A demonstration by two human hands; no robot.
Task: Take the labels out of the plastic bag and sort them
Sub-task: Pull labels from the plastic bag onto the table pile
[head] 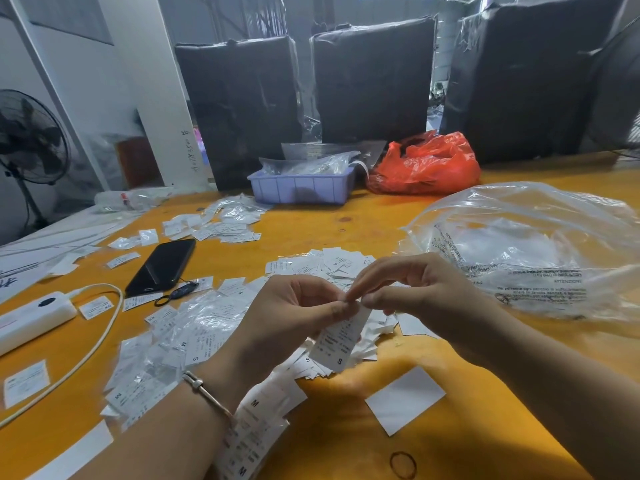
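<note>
- Left hand (298,313) pinches the top edge of a small bagged label (337,337) marked S, thumb and fingers closed on it
- Right hand (408,289) meets it from the right, fingertips nipping the same top edge, the two hands touching
- The label hangs down and toward the camera from both grips, long axis near vertical, above the loose labels (194,337) heaped on the orange table (346,445)
- The large clear plastic bag (533,247) lies just right of the right hand
</note>
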